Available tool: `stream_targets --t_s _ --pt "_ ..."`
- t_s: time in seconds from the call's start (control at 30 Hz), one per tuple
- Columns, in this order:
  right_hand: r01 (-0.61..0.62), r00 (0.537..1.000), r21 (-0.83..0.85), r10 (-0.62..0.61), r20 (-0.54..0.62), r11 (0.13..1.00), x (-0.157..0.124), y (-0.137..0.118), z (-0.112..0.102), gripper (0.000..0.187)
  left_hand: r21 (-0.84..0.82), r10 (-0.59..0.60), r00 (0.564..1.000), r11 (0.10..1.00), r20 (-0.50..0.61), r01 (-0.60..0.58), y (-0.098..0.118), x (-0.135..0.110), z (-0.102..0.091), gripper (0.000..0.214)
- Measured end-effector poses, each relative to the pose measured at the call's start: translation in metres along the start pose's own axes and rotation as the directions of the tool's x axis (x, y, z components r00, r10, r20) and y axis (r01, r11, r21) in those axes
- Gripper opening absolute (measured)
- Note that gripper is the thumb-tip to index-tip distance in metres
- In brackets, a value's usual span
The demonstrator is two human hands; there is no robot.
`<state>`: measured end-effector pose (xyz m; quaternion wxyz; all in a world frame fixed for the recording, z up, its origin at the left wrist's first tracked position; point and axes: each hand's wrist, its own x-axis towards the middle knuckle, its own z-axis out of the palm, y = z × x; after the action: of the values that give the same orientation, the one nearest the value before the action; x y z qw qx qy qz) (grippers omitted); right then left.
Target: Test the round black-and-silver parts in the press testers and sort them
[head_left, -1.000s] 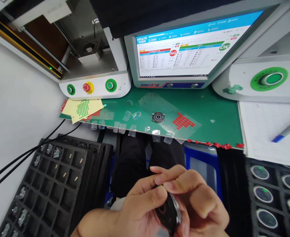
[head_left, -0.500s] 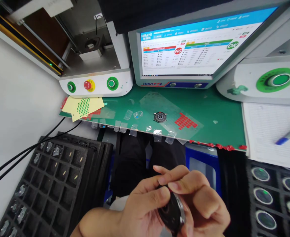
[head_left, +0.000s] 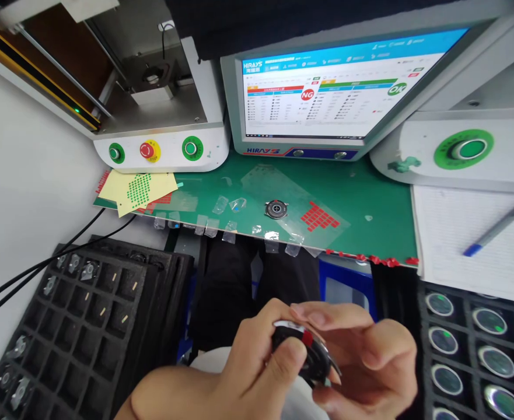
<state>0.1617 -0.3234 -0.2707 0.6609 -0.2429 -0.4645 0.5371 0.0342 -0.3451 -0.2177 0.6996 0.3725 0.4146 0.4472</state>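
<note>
Low in the view, my left hand (head_left: 257,361) grips a round black watch case (head_left: 313,361) between thumb and fingers. The case is tilted, with a metal rim and a small red sticker near the thumb. My right hand (head_left: 366,356) curls around the far side of the same case, its fingertips at the edge. Part of the case is hidden behind the fingers. Beyond my hands, a second watch case (head_left: 276,209) with a red mark lies on the green mat (head_left: 370,198), next to a clear sheet of red stickers (head_left: 320,216).
A black foam tray (head_left: 64,350) with several small parts stands at left; another tray (head_left: 462,350) holds round watch cases at right. A monitor (head_left: 309,93) stands behind the mat, beside machines with green buttons (head_left: 192,149). A pen (head_left: 497,227) lies on paper.
The watch case has turned in my hands, and its red sticker now shows. My right fingers have spread a little away from it. The whole view has shifted slightly.
</note>
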Motion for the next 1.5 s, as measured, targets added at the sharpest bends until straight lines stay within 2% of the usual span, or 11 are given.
stream_targets --t_s 0.1,0.37,0.6,0.73,0.8,0.87,0.93,1.0,1.17,1.3,1.5 --pt "0.027 0.999 -0.075 -0.025 0.022 0.997 -0.006 -0.001 -0.005 0.037 0.05 -0.014 1.0 0.999 0.006 0.013 0.0 0.0 -0.001 0.031" --pt "0.122 0.99 -0.17 -0.107 0.097 0.978 0.001 0.003 -0.007 0.043 -0.437 -0.102 0.986 0.887 0.132 0.151 -0.017 0.018 -0.002 0.039" --pt "0.162 0.985 -0.226 -0.17 -0.017 0.961 0.004 0.008 -0.008 0.039 -0.371 -0.276 0.953 0.878 0.128 0.304 -0.015 0.03 -0.004 0.043" --pt "0.098 0.974 -0.189 -0.133 -0.184 0.977 0.002 0.012 -0.023 0.039 0.096 -0.304 0.933 0.952 0.193 0.291 0.0 0.049 -0.013 0.059" --pt "0.075 0.958 -0.17 -0.118 -0.263 0.983 0.002 0.013 -0.033 0.038 0.52 -0.224 0.973 0.838 0.056 0.164 0.004 0.069 -0.022 0.057" --pt "0.072 0.943 -0.171 -0.123 -0.309 0.983 0.003 0.014 -0.044 0.038 0.858 0.007 0.992 0.503 -0.127 0.107 0.005 0.096 -0.033 0.04" --pt "0.076 0.936 -0.182 -0.133 -0.325 0.98 0.005 0.015 -0.052 0.04 0.981 0.174 0.971 0.131 -0.164 0.142 0.002 0.125 -0.041 0.038" --pt "0.061 0.934 -0.183 -0.121 -0.336 0.981 0.005 0.016 -0.059 0.042 0.985 0.155 0.977 -0.076 -0.145 0.158 -0.001 0.15 -0.046 0.048" --pt "0.033 0.897 -0.189 -0.112 -0.427 0.981 0.001 0.019 -0.07 0.045 0.974 0.043 0.989 -0.171 -0.143 0.149 -0.001 0.182 -0.046 0.048" --pt "0.045 0.878 -0.221 -0.144 -0.456 0.974 0.0 0.02 -0.079 0.046 0.965 0.022 0.988 -0.214 -0.152 0.153 0.003 0.191 -0.045 0.029" --pt "0.024 0.855 -0.261 -0.156 -0.496 0.965 -0.001 0.02 -0.082 0.044 0.951 0.018 0.986 -0.26 -0.166 0.165 -0.001 0.2 -0.05 0.031"
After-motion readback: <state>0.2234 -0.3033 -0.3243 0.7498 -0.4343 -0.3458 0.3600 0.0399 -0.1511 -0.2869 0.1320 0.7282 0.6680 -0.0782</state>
